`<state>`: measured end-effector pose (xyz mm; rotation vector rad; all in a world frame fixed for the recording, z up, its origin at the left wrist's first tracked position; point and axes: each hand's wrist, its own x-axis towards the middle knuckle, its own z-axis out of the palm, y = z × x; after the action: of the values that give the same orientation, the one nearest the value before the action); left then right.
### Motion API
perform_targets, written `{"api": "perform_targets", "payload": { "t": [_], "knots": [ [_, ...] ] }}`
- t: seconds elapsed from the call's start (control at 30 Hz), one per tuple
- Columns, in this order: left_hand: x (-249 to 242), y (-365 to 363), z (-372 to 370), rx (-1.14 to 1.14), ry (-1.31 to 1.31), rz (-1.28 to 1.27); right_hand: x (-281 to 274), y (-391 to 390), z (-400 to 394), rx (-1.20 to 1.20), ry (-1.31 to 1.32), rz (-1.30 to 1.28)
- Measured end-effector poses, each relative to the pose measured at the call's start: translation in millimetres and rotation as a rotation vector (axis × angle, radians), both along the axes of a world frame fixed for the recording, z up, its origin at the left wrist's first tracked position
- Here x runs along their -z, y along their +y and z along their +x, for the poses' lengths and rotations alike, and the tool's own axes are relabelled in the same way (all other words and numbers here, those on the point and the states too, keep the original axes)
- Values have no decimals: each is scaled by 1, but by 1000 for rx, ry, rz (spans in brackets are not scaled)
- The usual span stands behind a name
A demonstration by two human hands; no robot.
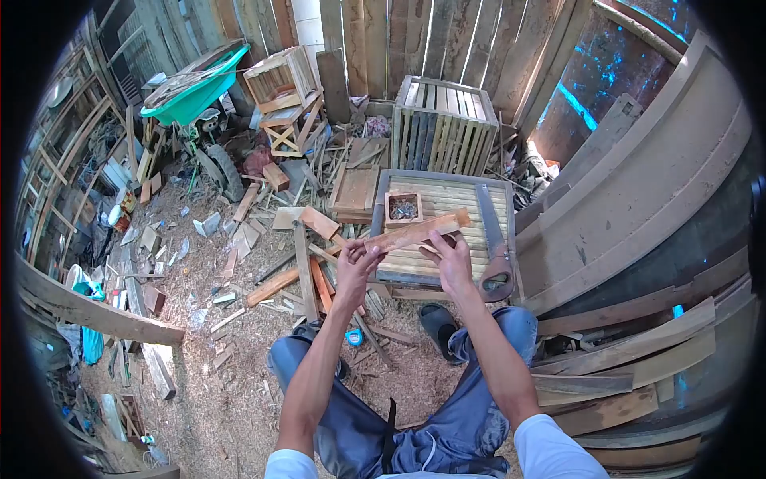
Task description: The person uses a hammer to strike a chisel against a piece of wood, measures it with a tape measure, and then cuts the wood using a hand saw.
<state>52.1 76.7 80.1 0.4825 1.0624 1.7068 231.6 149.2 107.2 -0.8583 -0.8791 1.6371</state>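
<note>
A flat reddish-brown wooden piece (419,232) is held up in front of me, tilted a little, its right end higher. My left hand (357,267) grips its left end with the fingers wrapped round it. Under its right part, my right hand (449,259) pinches it between thumb and fingers. Just behind the piece, a small square wooden box (404,207) of nails or screws sits on a slatted crate top (447,190). A handsaw (495,239) lies along the crate's right side, its handle toward me.
Wood offcuts (275,281) and sawdust cover the floor at left, with a blue tape measure (354,338) between my feet. A slatted crate (445,124) and a green wheelbarrow (195,88) stand behind. Curved boards (630,191) lean at right.
</note>
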Motion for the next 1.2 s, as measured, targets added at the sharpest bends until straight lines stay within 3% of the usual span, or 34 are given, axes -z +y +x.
{"api": "perform_targets", "payload": {
  "t": [0.23,0.43,0.77,1.2],
  "knots": [
    [10,5,-6,-137,100,106,-1,-3,-7,320,-112,204],
    [5,7,-4,-242,19,150,7,2,-9,268,-141,344],
    [3,9,-13,-334,-16,168,7,4,-1,249,-274,356],
    [-5,6,-20,-264,87,220,3,7,6,252,-344,359]
  ]
}}
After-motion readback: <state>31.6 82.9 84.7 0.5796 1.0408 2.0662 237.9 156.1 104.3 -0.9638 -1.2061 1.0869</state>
